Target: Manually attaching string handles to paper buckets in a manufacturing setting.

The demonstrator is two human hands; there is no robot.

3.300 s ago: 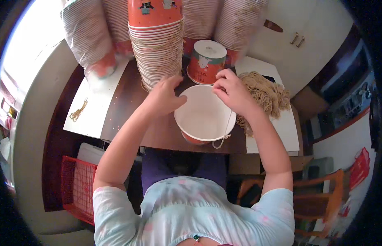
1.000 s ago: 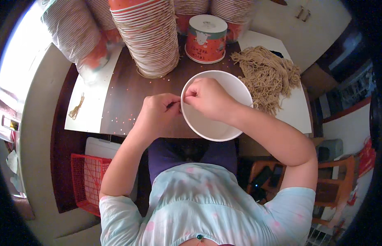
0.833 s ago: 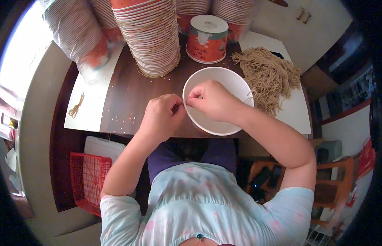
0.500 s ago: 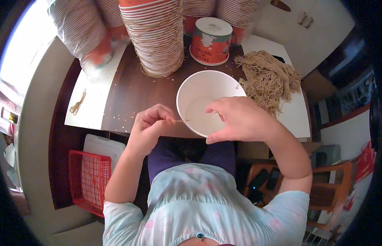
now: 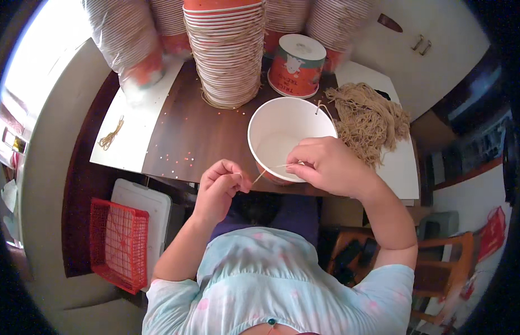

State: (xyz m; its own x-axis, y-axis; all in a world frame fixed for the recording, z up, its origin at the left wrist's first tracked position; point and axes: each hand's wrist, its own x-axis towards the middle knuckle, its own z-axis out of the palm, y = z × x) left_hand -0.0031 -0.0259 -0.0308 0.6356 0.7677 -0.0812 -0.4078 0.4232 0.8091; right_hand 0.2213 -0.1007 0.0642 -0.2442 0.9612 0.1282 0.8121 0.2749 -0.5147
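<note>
My right hand [image 5: 327, 167] grips the near rim of the white paper bucket [image 5: 282, 131], fingers clamped over its edge, and the bucket sits at the near edge of the dark wooden table [image 5: 187, 134], slightly overhanging toward my lap. My left hand [image 5: 218, 187] is off the table, just past its near edge, with thumb and forefinger pinched together on the end of a thin tan string [image 5: 265, 172]. The string runs taut from that pinch to the bucket's near wall under my right hand.

A tall stack of buckets [image 5: 226, 50] stands toward the far edge, close behind the one I hold, and a single lidded bucket [image 5: 296, 64] stands just to its right. A tangle of tan strings [image 5: 369, 117] lies on the white board [image 5: 402, 167] at the table's right end, just beside the bucket. The open room is on the left: bare dark wood between the stack and the near edge, then a white sheet [image 5: 131, 134] at the left end with a small loop of string [image 5: 110, 134] on it. Below the left edge stands a red basket [image 5: 119, 243].

Half a second ago my left hand was nearer the bucket; it has since drawn away leftward, lengthening the string. A second ago both hands were together over the bucket's rim.
</note>
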